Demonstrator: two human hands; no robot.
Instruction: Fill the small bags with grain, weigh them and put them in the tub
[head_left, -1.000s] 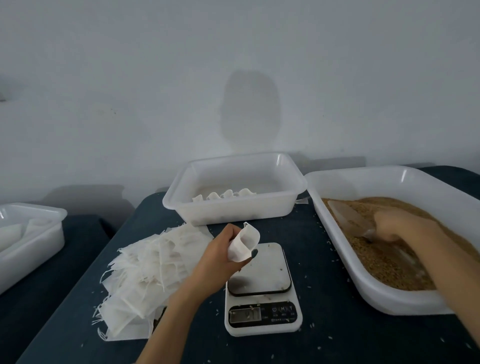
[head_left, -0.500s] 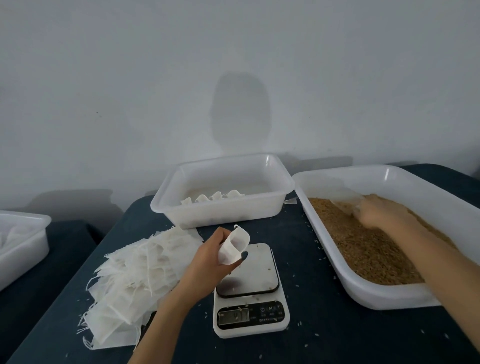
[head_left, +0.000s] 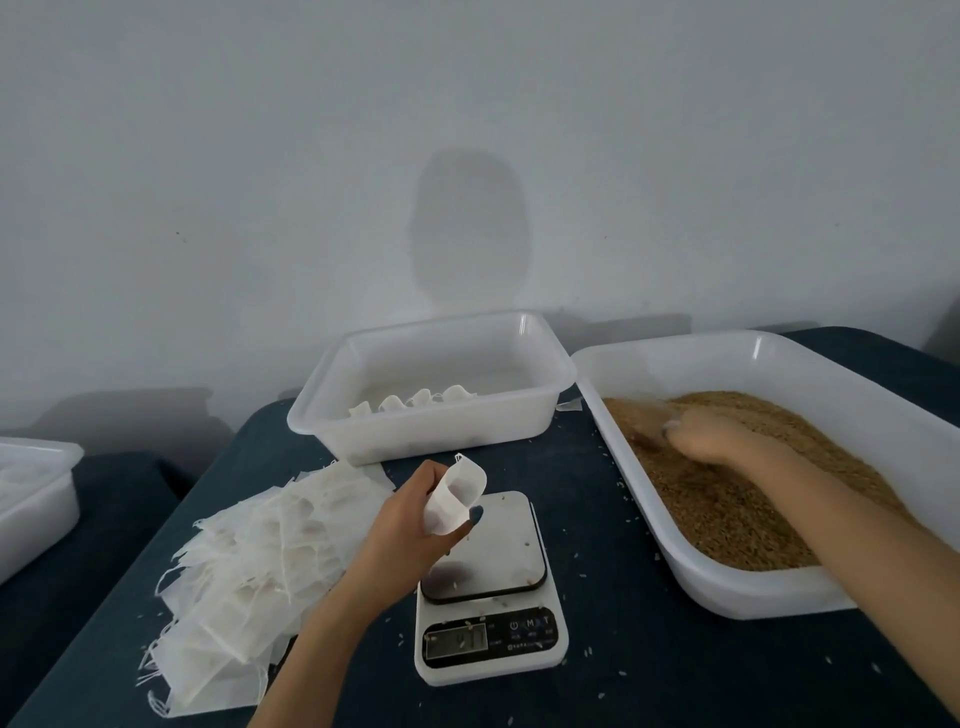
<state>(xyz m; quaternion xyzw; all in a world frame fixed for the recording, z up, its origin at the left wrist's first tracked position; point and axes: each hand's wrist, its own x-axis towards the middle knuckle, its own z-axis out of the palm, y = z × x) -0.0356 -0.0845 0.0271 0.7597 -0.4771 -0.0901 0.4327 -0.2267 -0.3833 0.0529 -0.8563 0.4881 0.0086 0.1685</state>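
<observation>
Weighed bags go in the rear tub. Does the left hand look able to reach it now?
Probably yes: the left hand, holding an open bag over the scale, has only bare table before the tub.

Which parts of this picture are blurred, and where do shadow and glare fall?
Head view: the right hand and its scoop in the grain are smeared by motion; head view: the left hand and small bag look sharp; head view: a shadow lies on the wall, glare streaks mark the middle tub and grain tub.

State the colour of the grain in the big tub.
Golden brown grain, clearest in the head view.
</observation>
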